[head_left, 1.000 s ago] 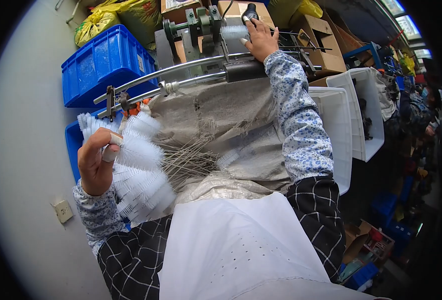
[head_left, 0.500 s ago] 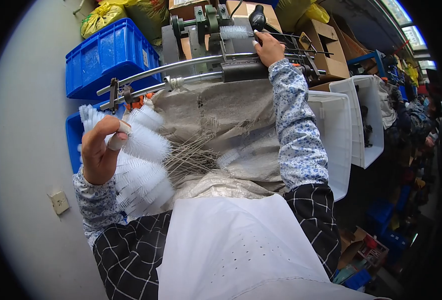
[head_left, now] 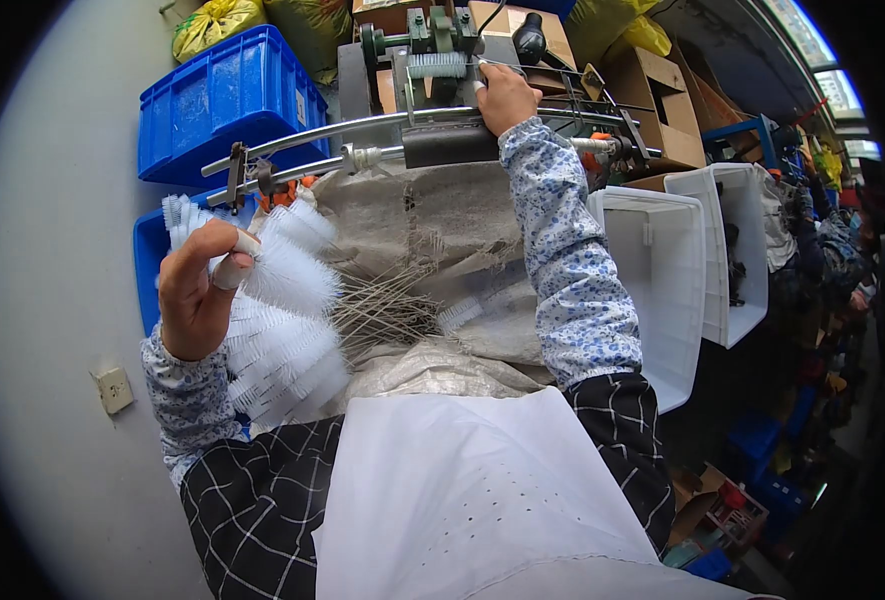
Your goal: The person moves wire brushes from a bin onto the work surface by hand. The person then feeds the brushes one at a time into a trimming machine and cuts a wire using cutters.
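My right hand (head_left: pixel 509 97) is at the machine (head_left: pixel 422 100), fingers closed by the wire end of a white bristle brush (head_left: pixel 437 66). That brush lies crosswise under the machine's green-grey head. Below the hand, a dark sleeve (head_left: pixel 450 144) sits on the metal rails (head_left: pixel 327 125). On the left, my left hand (head_left: pixel 202 285) has thumb and forefinger pinched, with white tape on the tips. Its fingertips meet the near end of another white brush (head_left: pixel 297 275); whether they grip it is hidden. More white brushes (head_left: pixel 287 360) are heaped beneath, their wire stems (head_left: pixel 387 305) pointing right.
Worn sacking (head_left: pixel 442 200) hangs between the rails and my white apron (head_left: pixel 462 480). A blue crate (head_left: pixel 217 110) stands at the upper left. White bins (head_left: pixel 652 290) and cardboard boxes (head_left: pixel 662 100) are on the right. A wall socket (head_left: pixel 114 391) is on the left.
My right hand, the brush by it and the dark sleeve have shifted left along the machine. My left hand keeps its pinch at nearly the same place. The view has tilted slightly.
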A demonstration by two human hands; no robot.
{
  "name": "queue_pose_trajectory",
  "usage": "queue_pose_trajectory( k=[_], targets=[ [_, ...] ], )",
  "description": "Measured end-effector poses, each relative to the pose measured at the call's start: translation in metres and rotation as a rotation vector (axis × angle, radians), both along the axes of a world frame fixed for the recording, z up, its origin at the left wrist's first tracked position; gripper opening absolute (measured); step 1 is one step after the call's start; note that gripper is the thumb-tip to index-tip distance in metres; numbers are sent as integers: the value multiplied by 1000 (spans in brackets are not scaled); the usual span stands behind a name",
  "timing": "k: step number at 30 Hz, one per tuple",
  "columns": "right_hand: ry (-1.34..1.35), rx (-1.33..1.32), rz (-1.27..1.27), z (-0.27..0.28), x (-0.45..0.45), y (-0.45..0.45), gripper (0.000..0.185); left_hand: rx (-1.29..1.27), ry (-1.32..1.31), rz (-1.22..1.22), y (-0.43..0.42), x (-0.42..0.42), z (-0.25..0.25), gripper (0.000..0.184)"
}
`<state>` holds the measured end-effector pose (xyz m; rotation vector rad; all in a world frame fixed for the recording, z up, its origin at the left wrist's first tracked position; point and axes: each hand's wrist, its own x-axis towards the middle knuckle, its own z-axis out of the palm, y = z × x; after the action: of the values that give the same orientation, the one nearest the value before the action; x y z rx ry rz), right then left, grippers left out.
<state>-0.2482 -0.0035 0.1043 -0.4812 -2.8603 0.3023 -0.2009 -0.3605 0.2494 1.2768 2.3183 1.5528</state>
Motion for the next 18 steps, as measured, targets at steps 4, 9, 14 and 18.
queue_pose_trajectory(
  k=[4, 9, 14, 18],
  targets=[
    [-41, -20, -17, 4, -8, -33, 24, -21, 22, -42, 7, 1, -1, 10],
    [-46, -9, 14, 7, -3, -29, 30, -28, 30, -37, 8, 1, 1, 10],
    [8, 10, 14, -3, 5, 12, 32, -41, 21, 94, -6, 3, -1, 12],
    [7, 22, 14, 0, 18, 54, 35, -38, 22, 124, -8, 2, 0, 12]
  ],
)
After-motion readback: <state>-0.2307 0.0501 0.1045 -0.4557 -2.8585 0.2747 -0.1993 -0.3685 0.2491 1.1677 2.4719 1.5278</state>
